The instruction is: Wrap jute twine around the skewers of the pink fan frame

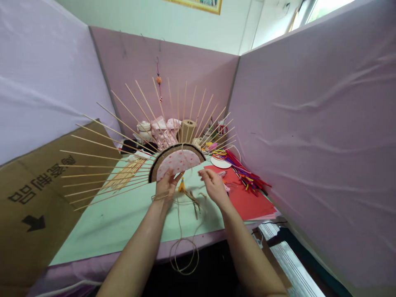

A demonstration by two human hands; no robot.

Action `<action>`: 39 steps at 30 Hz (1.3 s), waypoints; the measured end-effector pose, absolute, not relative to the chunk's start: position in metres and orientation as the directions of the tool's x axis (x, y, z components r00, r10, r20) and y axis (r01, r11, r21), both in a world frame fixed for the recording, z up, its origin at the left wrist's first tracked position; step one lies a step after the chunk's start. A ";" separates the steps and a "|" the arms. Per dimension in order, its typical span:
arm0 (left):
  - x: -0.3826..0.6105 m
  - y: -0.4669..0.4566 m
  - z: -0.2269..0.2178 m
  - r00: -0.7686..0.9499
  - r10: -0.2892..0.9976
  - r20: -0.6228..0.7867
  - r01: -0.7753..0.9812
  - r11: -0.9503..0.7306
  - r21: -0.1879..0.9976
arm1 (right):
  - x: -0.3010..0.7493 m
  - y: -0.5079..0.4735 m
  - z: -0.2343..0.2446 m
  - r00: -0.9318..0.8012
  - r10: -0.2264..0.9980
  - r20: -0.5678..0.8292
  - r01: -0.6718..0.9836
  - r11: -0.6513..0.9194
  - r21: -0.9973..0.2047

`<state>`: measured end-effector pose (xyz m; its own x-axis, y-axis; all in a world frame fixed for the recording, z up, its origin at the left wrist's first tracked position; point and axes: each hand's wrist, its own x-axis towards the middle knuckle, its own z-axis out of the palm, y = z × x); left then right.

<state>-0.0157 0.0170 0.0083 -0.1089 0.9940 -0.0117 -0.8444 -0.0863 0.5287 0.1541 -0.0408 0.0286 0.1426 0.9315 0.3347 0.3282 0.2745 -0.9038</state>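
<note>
A half-round cardboard fan frame (177,161) stands upright on the pale green table (117,222), faced with pink patterned paper. Several thin wooden sticks (102,144) spread out from its rim like rays. My left hand (165,185) grips the lower edge of the frame, fingers closed on it. My right hand (213,185) is just right of the frame, its fingers pinched on a strand of jute twine (185,243). The twine runs between my hands and hangs in loops over the table's front edge. A small yellow tassel (182,185) hangs below the frame between my hands.
Red paper sheets (247,198) lie at the right, with coloured pipe cleaners (244,171) behind them. A twine spool (187,130), patterned fabric (165,134) and small items crowd the back. Loose sticks (126,175) lie at the left. A cardboard box (37,194) leans on the purple partition.
</note>
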 end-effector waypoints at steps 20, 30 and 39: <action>-0.025 0.016 0.012 -0.126 0.992 -0.023 -0.850 -0.096 0.517 | 0.220 -0.023 -0.010 0.443 0.865 0.235 0.786 -0.249 -0.566; -0.023 0.012 0.009 -0.049 0.998 0.024 -0.844 -0.055 0.533 | 0.180 -0.086 0.040 0.402 0.906 0.130 -0.225 0.236 -0.946; -0.022 0.007 0.007 0.058 0.994 0.096 -0.784 -0.014 0.620 | 0.166 -0.130 0.064 0.371 0.875 0.310 -0.005 0.336 -0.942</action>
